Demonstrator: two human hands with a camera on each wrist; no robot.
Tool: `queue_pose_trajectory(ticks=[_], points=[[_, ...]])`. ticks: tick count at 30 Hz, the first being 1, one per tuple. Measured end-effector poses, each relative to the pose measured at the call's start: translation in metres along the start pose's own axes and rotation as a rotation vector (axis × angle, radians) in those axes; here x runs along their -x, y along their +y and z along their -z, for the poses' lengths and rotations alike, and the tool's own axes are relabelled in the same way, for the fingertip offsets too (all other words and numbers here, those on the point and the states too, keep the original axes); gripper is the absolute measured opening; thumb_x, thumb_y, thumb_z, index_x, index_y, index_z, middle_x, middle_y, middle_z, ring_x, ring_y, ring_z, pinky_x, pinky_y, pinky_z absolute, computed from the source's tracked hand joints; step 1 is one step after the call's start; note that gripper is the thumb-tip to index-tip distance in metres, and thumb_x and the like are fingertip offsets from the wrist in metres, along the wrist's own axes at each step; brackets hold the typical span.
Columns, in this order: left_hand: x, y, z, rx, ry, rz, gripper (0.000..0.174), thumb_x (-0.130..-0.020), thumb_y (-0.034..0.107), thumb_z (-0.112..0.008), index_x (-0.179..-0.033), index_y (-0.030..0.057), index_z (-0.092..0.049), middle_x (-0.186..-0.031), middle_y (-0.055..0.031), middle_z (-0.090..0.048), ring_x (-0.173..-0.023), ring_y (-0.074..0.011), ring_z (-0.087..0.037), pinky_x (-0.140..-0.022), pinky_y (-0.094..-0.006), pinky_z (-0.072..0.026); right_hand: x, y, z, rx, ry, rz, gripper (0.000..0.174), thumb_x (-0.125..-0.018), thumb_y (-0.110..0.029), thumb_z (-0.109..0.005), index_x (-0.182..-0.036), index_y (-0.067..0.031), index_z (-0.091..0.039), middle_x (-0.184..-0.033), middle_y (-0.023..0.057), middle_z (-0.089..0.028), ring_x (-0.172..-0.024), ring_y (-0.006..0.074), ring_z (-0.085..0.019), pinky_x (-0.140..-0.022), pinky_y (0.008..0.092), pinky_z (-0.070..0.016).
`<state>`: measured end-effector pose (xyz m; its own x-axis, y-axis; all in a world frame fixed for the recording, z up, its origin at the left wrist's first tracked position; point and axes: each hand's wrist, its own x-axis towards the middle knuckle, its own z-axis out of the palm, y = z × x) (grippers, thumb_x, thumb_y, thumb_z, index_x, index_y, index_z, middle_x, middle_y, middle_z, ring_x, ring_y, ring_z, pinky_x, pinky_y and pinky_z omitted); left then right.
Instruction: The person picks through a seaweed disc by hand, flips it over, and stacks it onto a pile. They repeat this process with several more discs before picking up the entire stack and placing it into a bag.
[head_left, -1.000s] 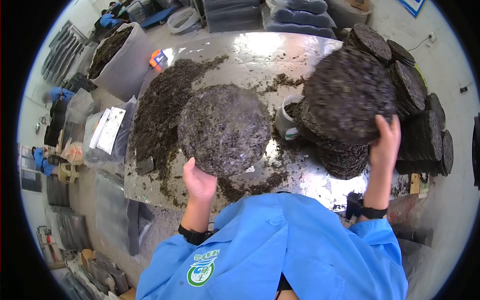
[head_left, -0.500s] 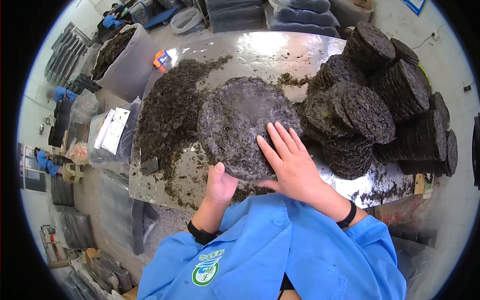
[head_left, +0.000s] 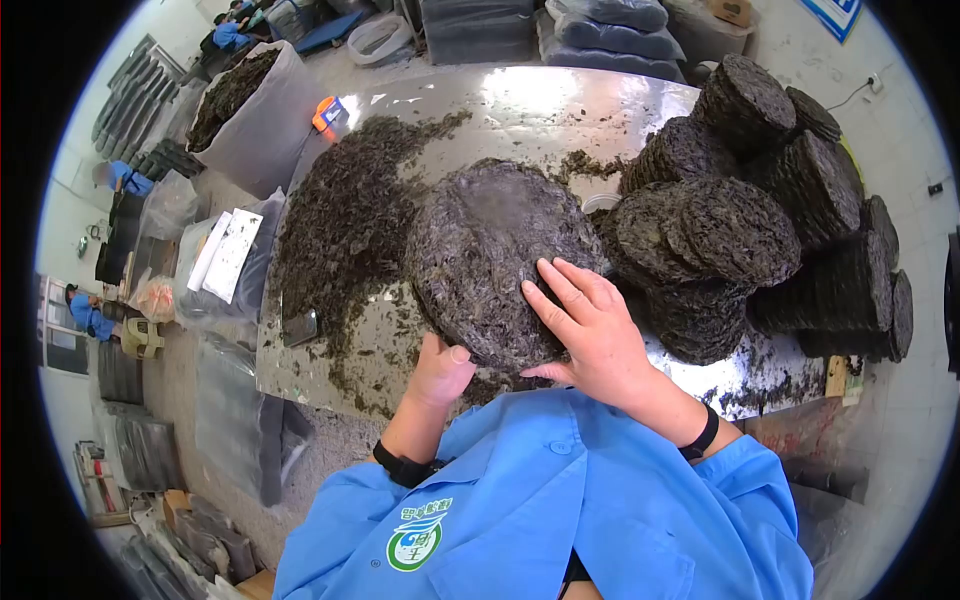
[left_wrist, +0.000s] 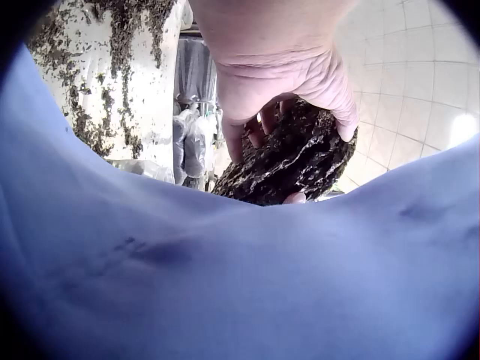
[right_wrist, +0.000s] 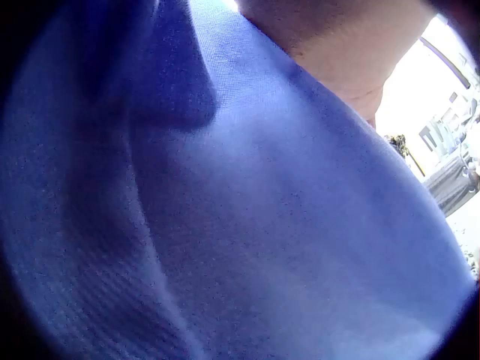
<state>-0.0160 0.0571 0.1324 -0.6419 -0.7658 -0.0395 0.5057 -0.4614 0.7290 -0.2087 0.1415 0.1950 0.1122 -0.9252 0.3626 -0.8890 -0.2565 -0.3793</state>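
A thick, dark round cake of pressed leaf-like material (head_left: 485, 245) is held tilted over the near side of the table in the head view. At its lower left edge is my left hand (head_left: 438, 375), its fingers partly hidden under the cake. The left wrist view shows that hand (left_wrist: 281, 82) with thumb and fingers curled round the dark cake (left_wrist: 289, 161). My right hand (head_left: 605, 345) rests its spread, fairly straight fingers on the cake's right face, thumb by the lower edge. In the right wrist view blue cloth hides the fingers.
Loose dark material (head_left: 345, 215) covers the left of the metal table (head_left: 530, 95). Stacked round cakes (head_left: 735, 230) stand close on the right, beside a partly hidden jar (head_left: 600, 203). An orange tool (head_left: 326, 113) lies at the back left, near a filled sack (head_left: 265, 125).
My right hand has come from the stacks on the right, where it held a round cake, to the cake in my left hand. Both hands and this cake have shifted right.
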Motion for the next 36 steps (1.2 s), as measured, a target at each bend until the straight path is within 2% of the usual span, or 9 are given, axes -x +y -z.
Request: queue_pose_trajectory(ticks=[4, 11, 18, 20, 23, 25, 26, 31, 36], points=[[0.001, 0.000, 0.003, 0.110, 0.012, -0.005, 0.081, -0.068, 0.026, -0.078, -0.133, 0.0008, -0.036, -0.131, -0.0109, -0.047, -0.121, -0.0259, -0.046, -0.102, -0.0418, -0.0381, -0.002, 0.002, -0.004, -0.085, 0.026, 0.016, 0.082, -0.060, -0.042, -0.076, -0.130, -0.0101, -0.049, -0.134, 0.0138, -0.044, -0.123, 0.0328, -0.041, -0.098, 0.0454, -0.0369], [-0.002, -0.005, -0.005, -0.143, 0.059, -0.045, 0.088, -0.066, 0.034, -0.081, -0.133, -0.0001, -0.035, -0.130, -0.0102, -0.047, -0.119, -0.0233, -0.047, -0.101, -0.0380, -0.0385, -0.002, 0.002, -0.019, -0.042, 0.033, 0.068, 0.079, -0.064, -0.037, -0.075, -0.132, -0.0082, -0.046, -0.133, 0.0140, -0.046, -0.122, 0.0331, -0.044, -0.095, 0.0434, -0.0413], [-0.001, -0.010, 0.002, 0.008, 0.061, -0.045, 0.071, -0.075, 0.026, -0.070, -0.132, 0.0018, -0.036, -0.126, -0.0100, -0.050, -0.116, -0.0236, -0.049, -0.099, -0.0392, -0.0406, -0.002, 0.014, -0.013, -0.131, 0.077, 0.052, 0.066, -0.069, -0.010, -0.067, -0.130, -0.0067, -0.045, -0.127, 0.0167, -0.051, -0.117, 0.0335, -0.050, -0.092, 0.0384, -0.0467], [-0.005, -0.021, 0.024, 0.132, 0.154, -0.027, 0.054, -0.081, 0.028, -0.057, -0.128, 0.0066, -0.043, -0.123, -0.0083, -0.053, -0.112, -0.0258, -0.051, -0.097, -0.0421, -0.0418, -0.003, 0.022, -0.002, -0.235, 0.210, -0.205, 0.051, -0.075, -0.007, -0.062, -0.124, -0.0040, -0.049, -0.111, 0.0158, -0.061, -0.100, 0.0321, -0.060, -0.082, 0.0350, -0.0502], [-0.004, -0.004, 0.022, 0.344, 0.262, -0.051, 0.047, -0.082, 0.034, -0.051, -0.123, 0.0097, -0.049, -0.122, -0.0079, -0.054, -0.113, -0.0280, -0.051, -0.096, -0.0455, -0.0418, 0.006, 0.055, 0.015, -0.568, 0.547, -0.628, 0.029, -0.086, -0.010, -0.056, -0.114, -0.0037, -0.055, -0.093, 0.0066, -0.066, -0.079, 0.0222, -0.065, -0.069, 0.0332, -0.0504], [-0.001, 0.008, 0.020, 0.368, 0.363, -0.086, 0.048, -0.081, 0.038, -0.048, -0.122, 0.0129, -0.052, -0.123, -0.0082, -0.054, -0.114, -0.0301, -0.050, -0.096, -0.0502, -0.0404, 0.013, 0.082, 0.017, -1.120, 0.850, -0.718, 0.020, -0.091, -0.013, -0.053, -0.110, -0.0049, -0.056, -0.093, 0.0022, -0.063, -0.081, 0.0170, -0.062, -0.070, 0.0314, -0.0502], [0.001, 0.011, 0.027, 0.388, 0.292, -0.107, 0.051, -0.081, 0.040, -0.049, -0.124, 0.0133, -0.051, -0.125, -0.0082, -0.053, -0.115, -0.0304, -0.049, -0.097, -0.0507, -0.0393, 0.016, 0.084, 0.022, -1.408, 0.896, -0.656, 0.020, -0.092, -0.014, -0.053, -0.110, -0.0055, -0.054, -0.101, 0.0032, -0.061, -0.092, 0.0182, -0.060, -0.080, 0.0325, -0.0497], [0.004, 0.023, 0.049, 0.393, 0.188, -0.191, 0.059, -0.080, 0.045, -0.052, -0.130, 0.0140, -0.047, -0.129, -0.0075, -0.051, -0.119, -0.0307, -0.047, -0.100, -0.0514, -0.0365, 0.030, 0.084, 0.022, -1.642, 0.914, -0.751, 0.026, -0.092, -0.013, -0.054, -0.116, -0.0058, -0.049, -0.111, 0.0060, -0.058, -0.104, 0.0194, -0.057, -0.091, 0.0385, -0.0465], [0.002, 0.027, 0.042, 0.457, 0.322, -0.163, 0.057, -0.084, 0.048, -0.046, -0.130, 0.0153, -0.047, -0.130, -0.0067, -0.050, -0.119, -0.0312, -0.046, -0.101, -0.0513, -0.0345, 0.030, 0.080, 0.015, -1.694, 0.858, -0.778, 0.027, -0.091, -0.014, -0.056, -0.116, -0.0064, -0.048, -0.112, 0.0057, -0.058, -0.104, 0.0195, -0.057, -0.090, 0.0380, -0.0472]])
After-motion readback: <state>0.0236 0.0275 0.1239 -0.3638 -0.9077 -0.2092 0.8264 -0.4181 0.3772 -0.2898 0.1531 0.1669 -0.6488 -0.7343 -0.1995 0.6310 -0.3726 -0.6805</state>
